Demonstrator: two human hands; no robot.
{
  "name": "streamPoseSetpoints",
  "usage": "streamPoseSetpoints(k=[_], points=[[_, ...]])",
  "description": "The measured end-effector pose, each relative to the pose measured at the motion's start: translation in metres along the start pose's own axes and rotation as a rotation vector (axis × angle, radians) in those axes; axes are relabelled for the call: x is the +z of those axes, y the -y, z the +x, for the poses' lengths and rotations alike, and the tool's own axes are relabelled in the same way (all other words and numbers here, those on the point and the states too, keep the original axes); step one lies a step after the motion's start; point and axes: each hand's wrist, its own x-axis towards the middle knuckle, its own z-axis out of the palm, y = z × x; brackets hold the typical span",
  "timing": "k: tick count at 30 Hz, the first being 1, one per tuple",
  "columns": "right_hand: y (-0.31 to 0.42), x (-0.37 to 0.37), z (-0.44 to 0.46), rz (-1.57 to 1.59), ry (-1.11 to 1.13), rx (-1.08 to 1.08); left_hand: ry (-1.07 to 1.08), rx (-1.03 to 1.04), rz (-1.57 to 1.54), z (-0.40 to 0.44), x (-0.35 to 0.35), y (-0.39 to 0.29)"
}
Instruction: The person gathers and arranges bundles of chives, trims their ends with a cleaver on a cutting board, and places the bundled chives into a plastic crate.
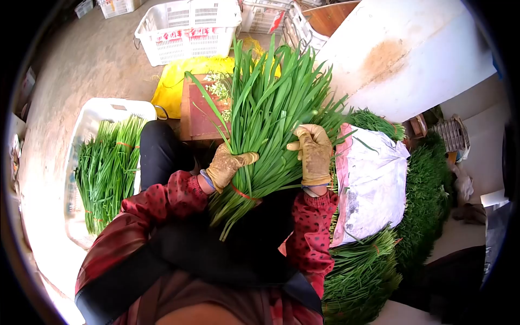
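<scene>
A big bunch of green garlic chives (pixel 265 119) lies over my lap, its leaf tips pointing away from me and its cut ends towards me. Around its lower part runs a red band (pixel 244 193). My left hand (pixel 230 165), in a dirty tan glove, is closed round the left side of the bunch just above the band. At the right edge of the leaves is my right hand (pixel 313 154), gloved alike, with its fingers curled in and the thumb against them. Whatever it pinches is too small to make out.
On my left, a white crate (pixel 76 179) holds banded chives. Ahead are a low wooden stool (pixel 203 116), a yellow sheet (pixel 173 81) and another white crate (pixel 189 32). To my right, a white sack (pixel 374 184) covers part of a chive pile (pixel 363 276); a large white panel (pixel 411 59) leans beyond.
</scene>
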Motion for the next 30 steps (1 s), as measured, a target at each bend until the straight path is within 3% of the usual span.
streamPoseSetpoints(k=[2,4,9,13,20,22,27,28,30], points=[[-0.003,0.005,-0.002,0.065,0.019,-0.034,0.013,-0.015,-0.032,-0.001,0.001,0.000],[-0.027,0.005,0.009,0.112,0.094,-0.214,0.009,-0.016,-0.031,0.000,0.000,0.002],[-0.017,0.006,0.003,0.075,0.110,-0.097,0.029,-0.047,-0.049,0.000,0.000,0.002],[-0.031,0.004,0.007,0.030,0.126,-0.213,0.051,-0.072,-0.059,-0.002,0.003,0.001],[-0.038,0.004,0.002,0.299,-0.009,0.068,0.094,-0.088,-0.157,-0.001,0.000,0.008],[-0.062,0.002,0.010,0.205,-0.016,-0.026,0.100,-0.103,-0.196,0.000,-0.001,0.009],[-0.043,0.003,0.001,0.398,0.031,0.014,0.122,-0.075,-0.148,0.000,-0.004,0.005],[-0.053,-0.007,0.007,0.338,-0.080,-0.118,0.114,-0.074,-0.148,0.001,-0.006,0.007],[-0.039,-0.036,0.008,0.614,-0.104,-0.200,0.102,-0.045,-0.076,0.003,-0.012,0.014]])
